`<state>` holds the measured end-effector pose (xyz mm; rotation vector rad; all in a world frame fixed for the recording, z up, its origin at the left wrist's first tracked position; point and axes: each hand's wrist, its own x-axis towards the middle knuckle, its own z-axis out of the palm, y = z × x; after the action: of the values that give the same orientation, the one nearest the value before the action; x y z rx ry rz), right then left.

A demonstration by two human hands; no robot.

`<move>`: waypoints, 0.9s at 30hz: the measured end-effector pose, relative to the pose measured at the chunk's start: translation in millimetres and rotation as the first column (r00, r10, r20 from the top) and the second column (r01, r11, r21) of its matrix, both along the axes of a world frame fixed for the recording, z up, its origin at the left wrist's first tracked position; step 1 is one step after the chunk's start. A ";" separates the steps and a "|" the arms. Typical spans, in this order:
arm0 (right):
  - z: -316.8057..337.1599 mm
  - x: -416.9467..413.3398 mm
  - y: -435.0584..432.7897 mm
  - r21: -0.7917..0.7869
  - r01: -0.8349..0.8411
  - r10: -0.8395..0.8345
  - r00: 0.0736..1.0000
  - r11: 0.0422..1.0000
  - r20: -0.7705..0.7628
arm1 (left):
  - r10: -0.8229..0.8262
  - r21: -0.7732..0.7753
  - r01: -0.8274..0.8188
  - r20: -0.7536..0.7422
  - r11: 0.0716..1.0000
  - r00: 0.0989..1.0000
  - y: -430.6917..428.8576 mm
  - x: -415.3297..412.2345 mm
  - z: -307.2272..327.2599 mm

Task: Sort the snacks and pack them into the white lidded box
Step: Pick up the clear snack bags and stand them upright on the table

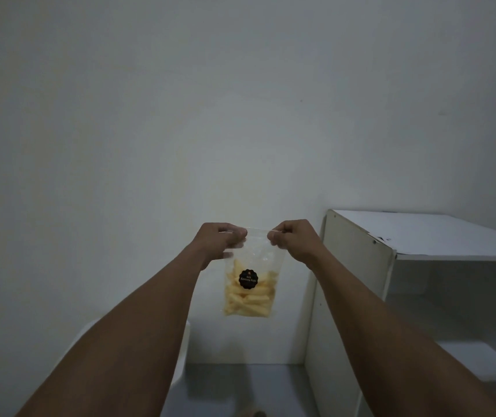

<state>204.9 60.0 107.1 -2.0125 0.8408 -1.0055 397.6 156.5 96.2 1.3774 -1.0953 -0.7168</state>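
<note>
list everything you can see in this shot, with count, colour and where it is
snack bag: 1, clear plastic with pale yellow sticks inside and a round black label, hanging in the air at centre, held by its top corners
shelf unit: 1, white, open-fronted, at right against the wall
white object: 1, only partly seen behind the left forearm, lower left; cannot tell what it is
wall: 1, plain pale grey-white, fills the background
floor: grey, strip at the bottom centre
left hand: 1, pinching the bag's top left corner
right hand: 1, pinching the bag's top right corner
</note>
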 end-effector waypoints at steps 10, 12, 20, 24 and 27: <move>-3.1 -7.5 -6.4 0.128 -0.044 0.026 0.990 0.991 0.138 | 0.021 -0.023 -0.022 -0.049 0.999 0.999 -11.1 -4.6 10.1; -0.6 -7.8 -7.0 0.091 -0.019 0.007 0.992 0.996 0.126 | -0.013 0.000 0.013 -0.080 1.000 0.997 -9.8 -4.6 8.5; -2.6 -0.9 -6.3 0.176 -0.064 0.025 0.976 0.982 0.217 | 0.146 -0.101 -0.151 -0.053 0.983 0.988 -16.7 1.0 14.0; -3.6 -1.7 -10.9 0.201 -0.070 0.029 0.979 0.977 0.201 | 0.108 -0.083 -0.116 -0.094 0.990 0.990 -12.0 6.7 14.3; -2.1 -0.5 -12.3 0.167 -0.035 0.007 0.986 0.985 0.165 | 0.073 -0.072 -0.082 -0.126 0.994 0.989 -10.2 8.2 10.3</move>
<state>204.4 47.7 105.1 -1.7662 0.7875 -1.0365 405.8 146.3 106.5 1.2860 -0.9575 -0.6867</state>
